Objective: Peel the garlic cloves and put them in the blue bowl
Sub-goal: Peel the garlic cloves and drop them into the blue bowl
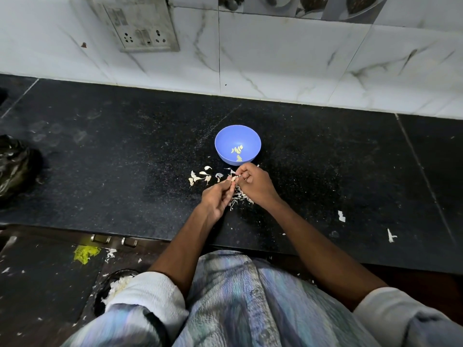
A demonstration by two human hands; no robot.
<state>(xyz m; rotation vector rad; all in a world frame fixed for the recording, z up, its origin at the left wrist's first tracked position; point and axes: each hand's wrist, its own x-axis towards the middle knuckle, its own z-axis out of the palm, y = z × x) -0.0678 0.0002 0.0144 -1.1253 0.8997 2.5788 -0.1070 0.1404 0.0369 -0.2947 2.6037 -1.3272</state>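
White rolled sleeves point(147, 294); striped bluish garment point(233, 304), possibly apron.

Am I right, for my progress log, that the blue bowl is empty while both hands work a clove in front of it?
Not quite: the head view shows the blue bowl already holding a few peeled cloves. Both hands, left and right, do work a clove in front of it.

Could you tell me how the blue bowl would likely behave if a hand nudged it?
The blue bowl looks like thin plastic holding only a few peeled cloves, so it is probably light and would slide easily on the smooth black counter. Its rounded base may let it rock.
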